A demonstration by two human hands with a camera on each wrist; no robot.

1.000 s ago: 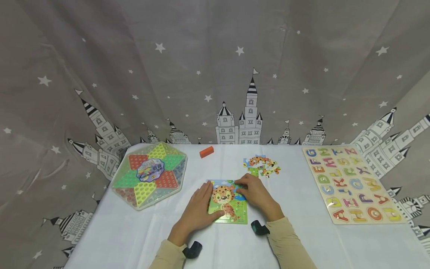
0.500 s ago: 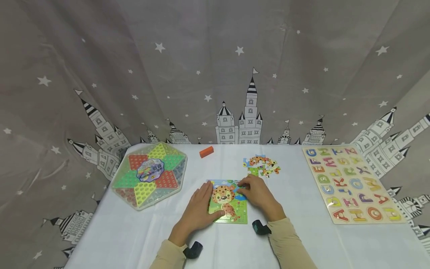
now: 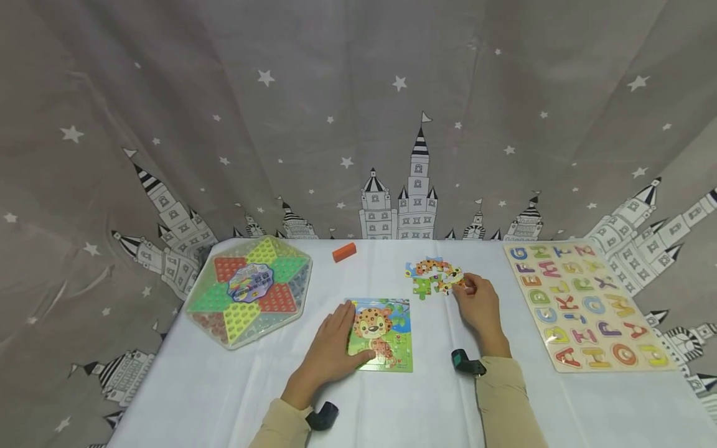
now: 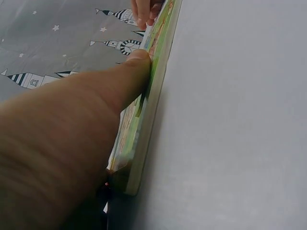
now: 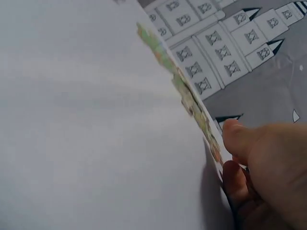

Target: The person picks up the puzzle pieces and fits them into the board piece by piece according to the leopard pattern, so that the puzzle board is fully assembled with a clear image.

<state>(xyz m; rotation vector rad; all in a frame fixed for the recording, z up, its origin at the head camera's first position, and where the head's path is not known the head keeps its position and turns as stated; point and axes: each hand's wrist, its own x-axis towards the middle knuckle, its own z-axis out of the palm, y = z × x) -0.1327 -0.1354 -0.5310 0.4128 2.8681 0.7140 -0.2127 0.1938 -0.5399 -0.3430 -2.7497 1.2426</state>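
A square leopard puzzle (image 3: 382,330) lies flat on the table in front of the person. The left hand (image 3: 334,347) rests along its left edge with fingers fairly straight, and the thumb (image 4: 136,60) presses on its face. Behind and to the right of it, several loose jigsaw pieces (image 3: 422,283) lie in a cluster. At the cluster's right end is the right hand (image 3: 482,306), its fingers bent and its tips at a spotted piece. In the right wrist view, thumb and forefinger are by the end of the pieces (image 5: 192,105); whether they pinch one is unclear.
A hexagonal Chinese checkers board (image 3: 252,292) lies on the left, and a wooden alphabet puzzle board (image 3: 582,308) on the right. An orange-red block (image 3: 344,252) sits near the back edge. Behind the white table (image 3: 313,398) hangs a grey castle-print curtain (image 3: 336,124).
The right hand has left the puzzle's upper right corner and moved right and back to the loose pieces. The left hand stays on the puzzle.
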